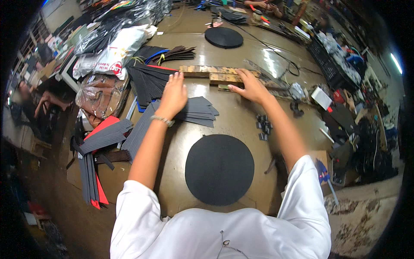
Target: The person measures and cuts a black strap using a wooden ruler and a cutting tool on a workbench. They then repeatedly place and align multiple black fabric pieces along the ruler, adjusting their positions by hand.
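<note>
My left hand (174, 96), with a beaded bracelet at the wrist, has its fingers stretched out flat by the left end of a long, stained wooden bar (195, 69). Against that bar's near side lies a shorter wooden block (224, 78). My right hand (252, 87) is over the right end of this block, its thumb on the near side and fingers across the top. Closer to me, a round black flat disc (220, 169) lies on the table. Fanned dark grey strips (199, 111) reach out from under my left forearm.
Black strips (148, 80) and red-and-grey strips (105, 136) spread at left, beside plastic-wrapped bundles (101, 97). A black disc stack (223, 37) sits far back. Small black pieces (263, 126) lie right of centre; a black crate (334, 64) stands far right. Another person's hands (263, 5) show at the top.
</note>
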A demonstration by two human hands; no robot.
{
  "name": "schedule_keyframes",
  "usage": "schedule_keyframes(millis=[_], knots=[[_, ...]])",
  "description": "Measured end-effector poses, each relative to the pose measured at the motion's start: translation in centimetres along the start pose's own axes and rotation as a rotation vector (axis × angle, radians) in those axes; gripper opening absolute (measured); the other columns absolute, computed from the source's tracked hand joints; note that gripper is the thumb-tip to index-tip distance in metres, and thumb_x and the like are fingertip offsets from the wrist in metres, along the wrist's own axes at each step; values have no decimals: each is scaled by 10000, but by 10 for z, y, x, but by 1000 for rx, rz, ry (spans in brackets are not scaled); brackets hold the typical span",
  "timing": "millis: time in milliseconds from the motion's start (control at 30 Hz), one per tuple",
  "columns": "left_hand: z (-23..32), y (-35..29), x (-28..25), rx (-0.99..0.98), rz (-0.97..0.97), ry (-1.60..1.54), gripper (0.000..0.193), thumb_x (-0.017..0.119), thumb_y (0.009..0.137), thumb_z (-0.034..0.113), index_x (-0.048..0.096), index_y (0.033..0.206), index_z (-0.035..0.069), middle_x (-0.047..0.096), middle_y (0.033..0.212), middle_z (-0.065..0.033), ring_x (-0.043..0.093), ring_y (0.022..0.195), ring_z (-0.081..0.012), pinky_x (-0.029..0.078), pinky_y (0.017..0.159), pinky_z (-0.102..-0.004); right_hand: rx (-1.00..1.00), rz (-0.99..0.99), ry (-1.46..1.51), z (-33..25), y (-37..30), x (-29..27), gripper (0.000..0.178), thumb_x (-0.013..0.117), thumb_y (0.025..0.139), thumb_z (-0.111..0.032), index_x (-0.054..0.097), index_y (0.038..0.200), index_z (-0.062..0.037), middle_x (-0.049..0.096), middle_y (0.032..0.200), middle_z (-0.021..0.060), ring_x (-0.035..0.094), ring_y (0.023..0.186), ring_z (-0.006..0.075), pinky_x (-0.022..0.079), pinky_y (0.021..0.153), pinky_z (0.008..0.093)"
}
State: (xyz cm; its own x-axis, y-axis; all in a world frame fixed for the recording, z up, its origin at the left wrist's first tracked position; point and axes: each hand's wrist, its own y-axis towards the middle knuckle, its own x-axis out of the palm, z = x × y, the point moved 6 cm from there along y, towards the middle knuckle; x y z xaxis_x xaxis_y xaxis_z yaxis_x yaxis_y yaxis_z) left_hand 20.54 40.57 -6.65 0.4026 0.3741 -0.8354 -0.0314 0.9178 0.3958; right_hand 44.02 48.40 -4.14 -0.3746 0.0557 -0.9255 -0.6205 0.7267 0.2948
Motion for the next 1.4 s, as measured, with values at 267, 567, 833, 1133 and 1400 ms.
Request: schedule_keyframes(millis=[267, 567, 833, 1133, 1400], knots=[[1, 20, 69, -84, 83, 186, 546, 424, 823, 155, 282, 1296, -78, 265, 1362, -257, 240, 1286, -355, 170, 1060, -434, -116, -104, -184, 49, 46, 35, 883, 581, 663, -637, 403, 1250, -2, 485, 1127, 203, 479, 1041, 336, 392, 900, 388], [-1, 20, 75, -78, 45, 241, 523, 383, 844, 131, 259, 1308, -77, 240, 1368, -268, 243, 1288, -343, 189, 1056, -429, -88, -37, -258, 45, 40, 40, 781, 581, 711, -570, 405, 1272, -56, 473, 925, 159, 476, 867, 309, 400, 792, 374], [-5, 22, 76, -91, 26, 220, 520, 380, 839, 123, 265, 1296, -96, 223, 1354, -309, 255, 1275, -370, 202, 1054, -411, -64, -31, -278, 34, 38, 41, 781, 570, 710, -584, 411, 1268, -61, 466, 916, 160, 474, 862, 309, 400, 782, 378], [2, 23, 50, -69, 24, 105, 519, 405, 830, 150, 307, 1284, -81, 266, 1346, -288, 285, 1257, -375, 217, 1045, -424, 19, -6, -269, 28, 33, 45, 833, 521, 704, -645, 399, 1280, -56, 470, 1106, 201, 454, 1028, 354, 376, 890, 395], [72, -28, -37, 172, -195, -525, 389, 529, 854, 252, 520, 1133, -19, 530, 1130, -196, 518, 1037, -294, 395, 888, -322, 178, -88, 174, -56, -102, -16, 497, 468, 878, -361, 432, 1244, -27, 389, 1287, 221, 410, 1162, 351, 333, 971, 388]])
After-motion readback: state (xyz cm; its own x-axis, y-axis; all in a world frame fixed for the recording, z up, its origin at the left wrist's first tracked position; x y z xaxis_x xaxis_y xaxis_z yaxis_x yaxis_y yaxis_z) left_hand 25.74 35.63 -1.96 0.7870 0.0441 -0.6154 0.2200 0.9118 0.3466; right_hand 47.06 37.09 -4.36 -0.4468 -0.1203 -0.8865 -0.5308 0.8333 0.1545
